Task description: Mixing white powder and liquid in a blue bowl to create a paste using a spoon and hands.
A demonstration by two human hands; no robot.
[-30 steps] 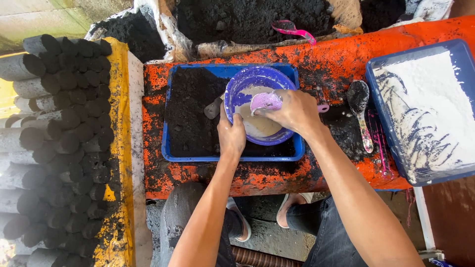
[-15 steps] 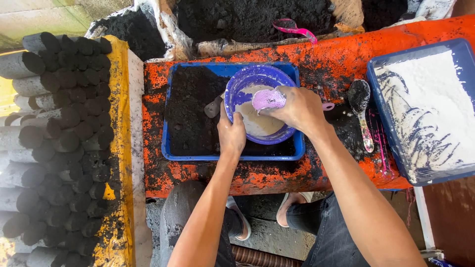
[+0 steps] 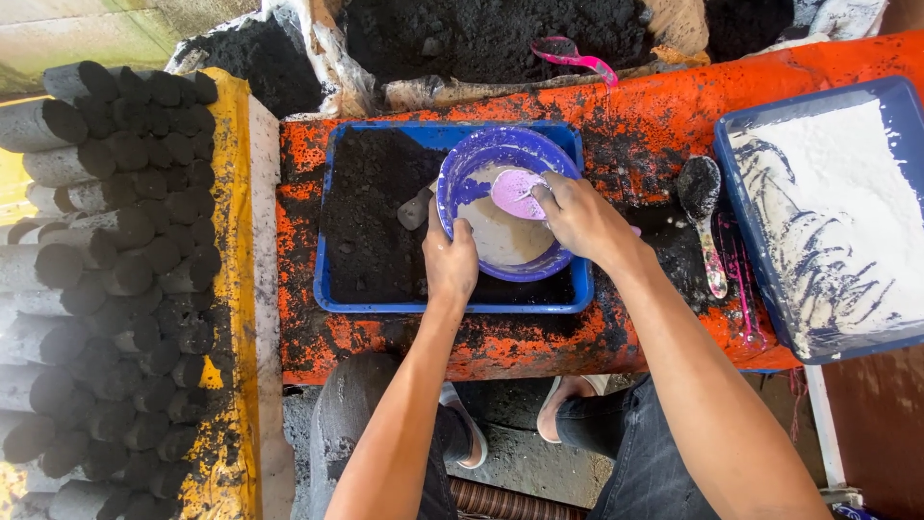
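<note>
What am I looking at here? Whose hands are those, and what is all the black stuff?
The camera sits on a person's head and looks down at their own two hands. The left hand steadies a purple bowl of pale, creamy liquid. The right hand holds a pink spoon in that bowl. The bowl sits in a blue tray of black powder on an orange bench. To the right are a dirty spoon and a tray of white powder. On the left, black cylinder-shaped logs are stacked up.
</note>
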